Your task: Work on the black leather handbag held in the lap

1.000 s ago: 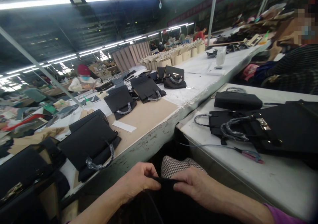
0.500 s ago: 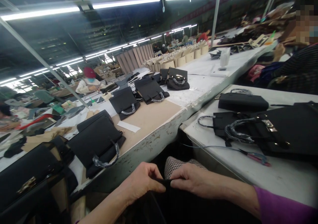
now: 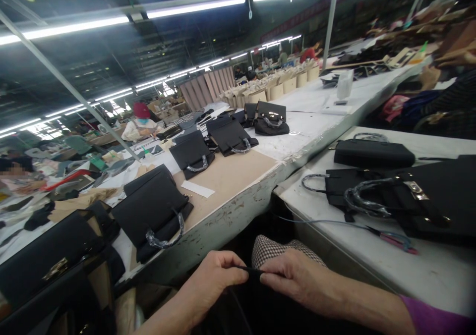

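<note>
A black bag piece (image 3: 256,300) lies on my lap at the bottom of the head view, its top edge held between both hands. My left hand (image 3: 217,276) pinches that edge from the left. My right hand (image 3: 297,275) pinches it from the right, fingertips almost touching the left ones. A checked trouser knee (image 3: 275,248) shows just behind the hands. The lower part of the black piece is cut off by the frame.
A long workbench (image 3: 238,201) runs left, carrying several black handbags (image 3: 154,208) with wrapped handles. A white table (image 3: 420,270) at right holds more black handbags (image 3: 435,198) and a thin cable (image 3: 334,223). Other workers sit further back.
The view has drifted slightly, so the benches sit a little further right. My hands keep hold of the black edge, fingertips drawn a bit closer together.
</note>
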`<state>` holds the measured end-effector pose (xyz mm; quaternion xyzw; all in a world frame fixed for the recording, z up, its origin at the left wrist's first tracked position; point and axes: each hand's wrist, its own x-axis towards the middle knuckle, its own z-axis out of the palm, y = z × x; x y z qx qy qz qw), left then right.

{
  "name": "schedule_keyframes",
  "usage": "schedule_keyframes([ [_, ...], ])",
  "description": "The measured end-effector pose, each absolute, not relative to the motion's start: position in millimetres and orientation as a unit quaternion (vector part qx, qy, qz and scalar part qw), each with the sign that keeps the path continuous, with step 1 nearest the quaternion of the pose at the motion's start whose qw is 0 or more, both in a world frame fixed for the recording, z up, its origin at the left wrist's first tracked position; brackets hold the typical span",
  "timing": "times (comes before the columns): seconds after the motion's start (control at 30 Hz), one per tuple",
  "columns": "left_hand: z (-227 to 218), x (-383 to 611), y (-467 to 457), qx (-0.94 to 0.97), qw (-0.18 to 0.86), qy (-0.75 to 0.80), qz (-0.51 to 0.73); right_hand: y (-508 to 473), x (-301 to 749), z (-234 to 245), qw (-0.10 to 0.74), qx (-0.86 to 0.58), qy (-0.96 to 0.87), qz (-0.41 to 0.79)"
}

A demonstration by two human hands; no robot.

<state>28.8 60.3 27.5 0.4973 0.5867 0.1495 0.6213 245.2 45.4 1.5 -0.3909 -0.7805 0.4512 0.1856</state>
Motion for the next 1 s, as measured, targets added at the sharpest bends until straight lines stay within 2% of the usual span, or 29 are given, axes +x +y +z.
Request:
schedule_keyframes([
  [0.47,13.8,42.0,45.0,0.386,0.678,0.564,0.272,42.0,251.0,3.6,0.184,-0.409,-0.758,0.473],
  [0.83,20.6,33.3,46.2,0.376,0.712,0.530,0.266,36.3,240.7,7.4,0.186,-0.440,-0.768,0.427],
  [1.0,22.5,31.3,50.7,0.393,0.702,0.551,0.223,33.5,242.3,7.3,0.188,-0.446,-0.770,0.417],
])
